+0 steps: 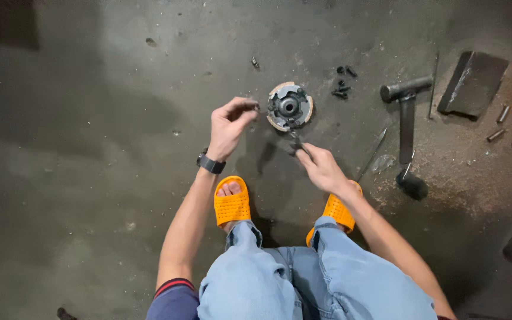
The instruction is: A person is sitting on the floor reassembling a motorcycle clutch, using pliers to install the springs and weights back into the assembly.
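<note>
Knees in pale jeans [280, 278] squatting closest, orange slippers [232, 204] planted on concrete floor [90, 178]. Left hand [227, 127] pinching something tiny at fingertips, beside round clutch assembly [290, 106]. Clutch assembly lying flat ahead of feet, hub axis pointing up at camera. Right hand [322, 167] gripping thin dark tool [296, 142], its long axis running diagonally up-left, tip touching assembly's near edge. Hammer [407, 118] and loose bolts [342, 89] lying right.

One round metal hub [290, 106] on the floor [90, 178]. One hammer [406, 112] at 3 o'clock. One dark flat plate [472, 83] further right. Two short metal pins [499, 124]. Small black bolts [342, 89], count unclear. Two orange sandals [232, 204].
</note>
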